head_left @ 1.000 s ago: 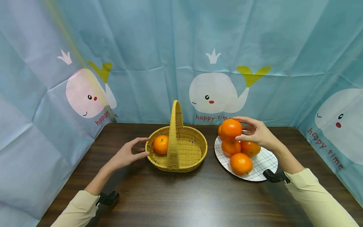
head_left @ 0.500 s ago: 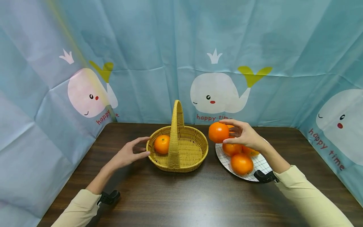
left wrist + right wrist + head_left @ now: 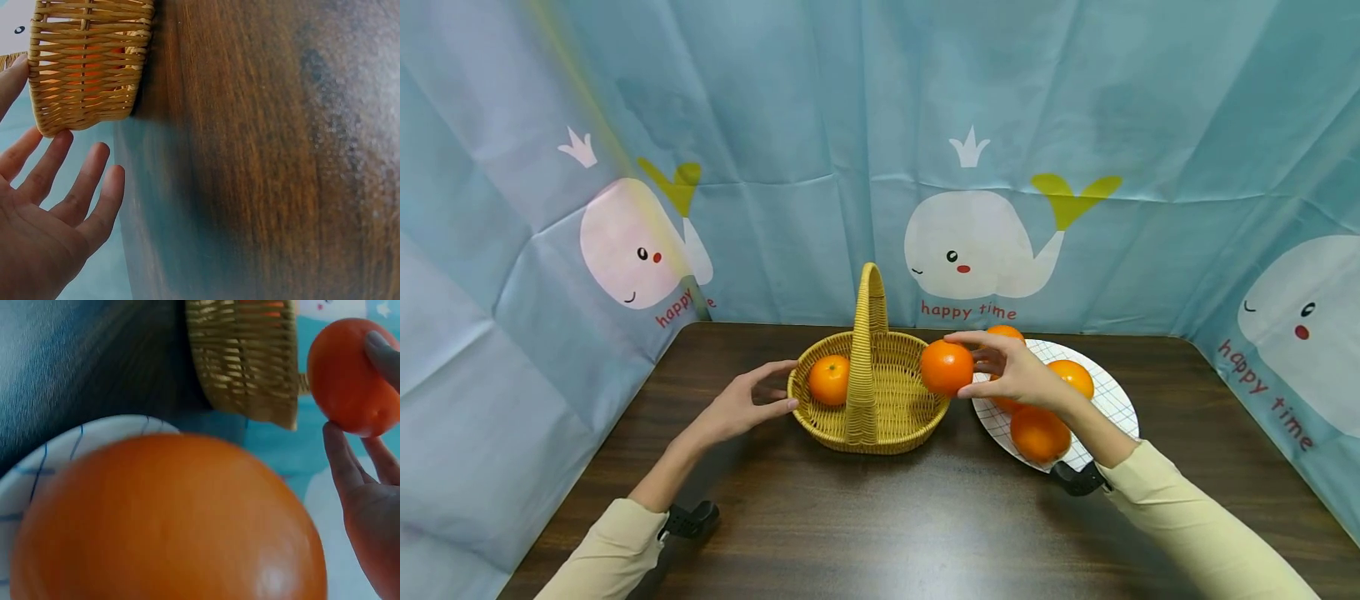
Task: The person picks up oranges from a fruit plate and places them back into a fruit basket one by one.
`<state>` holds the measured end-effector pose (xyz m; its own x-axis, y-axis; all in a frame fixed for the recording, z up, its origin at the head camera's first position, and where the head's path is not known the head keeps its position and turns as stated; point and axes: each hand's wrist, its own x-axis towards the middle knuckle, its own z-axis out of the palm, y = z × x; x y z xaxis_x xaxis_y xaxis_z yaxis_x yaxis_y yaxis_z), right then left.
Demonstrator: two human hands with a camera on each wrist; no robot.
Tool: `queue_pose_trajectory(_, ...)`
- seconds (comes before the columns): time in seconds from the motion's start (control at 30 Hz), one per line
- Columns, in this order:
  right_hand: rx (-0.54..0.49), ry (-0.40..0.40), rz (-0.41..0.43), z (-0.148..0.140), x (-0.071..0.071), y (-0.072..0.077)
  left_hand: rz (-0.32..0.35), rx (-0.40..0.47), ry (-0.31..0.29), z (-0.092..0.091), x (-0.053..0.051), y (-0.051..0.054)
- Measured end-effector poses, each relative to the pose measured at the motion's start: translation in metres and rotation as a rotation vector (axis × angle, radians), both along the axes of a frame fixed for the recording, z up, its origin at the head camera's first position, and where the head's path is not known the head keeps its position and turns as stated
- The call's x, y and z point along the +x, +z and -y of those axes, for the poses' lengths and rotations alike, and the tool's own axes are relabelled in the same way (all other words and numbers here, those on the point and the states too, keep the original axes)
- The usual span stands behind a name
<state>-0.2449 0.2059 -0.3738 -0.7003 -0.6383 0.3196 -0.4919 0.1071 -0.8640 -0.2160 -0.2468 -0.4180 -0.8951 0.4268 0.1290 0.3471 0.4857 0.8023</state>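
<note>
Orange (image 3: 947,367) is up in the air by the basket's (image 3: 898,400) right rim, pinched between thumb and fingers of the right hand (image 3: 1017,375). Left hand (image 3: 741,408) is loosely spread, fingertips touching the left rim. Everything's on a dark wood-grain table (image 3: 880,517), kinda shiny near the front, with a white gridded plate (image 3: 1114,406) of fruit (image 3: 1039,434) on the right. Light-blue curtain (image 3: 775,92) round the back and sides, printed with whales (image 3: 973,242) and red "happy time" lettering (image 3: 968,312).

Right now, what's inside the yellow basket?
One orange sits inside the basket, left of the handle, which hides the orange's right edge. Bare weave shows on the other side. The held orange, in the right hand, covers part of that side, hiding what's behind.
</note>
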Motion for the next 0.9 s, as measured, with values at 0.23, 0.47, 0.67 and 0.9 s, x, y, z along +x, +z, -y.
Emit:
queue_pose_trajectory(0.23,0.041,0.006,-0.035,0.017,0.0,-0.003,0.001,-0.009,0.013,0.0,0.0,0.0)
queue_pose_trajectory(0.47,0.044,0.031,-0.011,0.025,-0.001,-0.009,-0.001,-0.004,0.006,0.0,0.0,-0.001)
queue_pose_trajectory(0.67,0.063,0.041,0.018,0.027,0.0,-0.011,-0.008,-0.003,0.005,0.001,-0.001,-0.002)
queue_pose_trajectory(0.9,0.054,0.005,0.028,0.023,0.0,-0.008,-0.014,-0.012,0.01,0.002,-0.002,-0.003)
